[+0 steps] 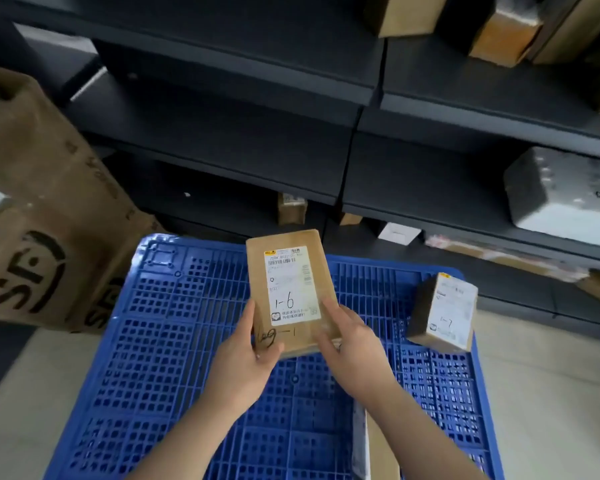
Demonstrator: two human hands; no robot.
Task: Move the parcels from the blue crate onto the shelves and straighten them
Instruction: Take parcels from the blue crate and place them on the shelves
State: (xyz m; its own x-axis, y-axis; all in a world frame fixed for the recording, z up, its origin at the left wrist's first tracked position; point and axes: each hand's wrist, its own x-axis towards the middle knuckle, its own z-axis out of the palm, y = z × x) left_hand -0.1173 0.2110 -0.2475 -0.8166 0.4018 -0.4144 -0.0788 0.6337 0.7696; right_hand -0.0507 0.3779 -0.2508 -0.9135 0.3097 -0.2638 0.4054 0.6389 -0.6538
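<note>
A flat brown parcel (pixel 288 289) with a white label marked "1-6" is held up over the blue crate (pixel 174 341). My left hand (pixel 246 355) grips its lower left corner, thumb on the front. My right hand (pixel 347 344) holds its lower right edge, thumb across the face. A smaller box (pixel 444 313) marked "1-7" stands at the crate's right side. Another parcel (pixel 364 445) pokes up at the near edge under my right forearm. Dark shelves (pixel 257 147) rise behind the crate.
A large brown printed carton (pixel 39 216) stands at the left of the crate. A grey wrapped parcel (pixel 565 195) lies on the right middle shelf. Brown boxes (pixel 499 26) sit on the top right shelf, and small boxes (pixel 291 207) on the lowest one.
</note>
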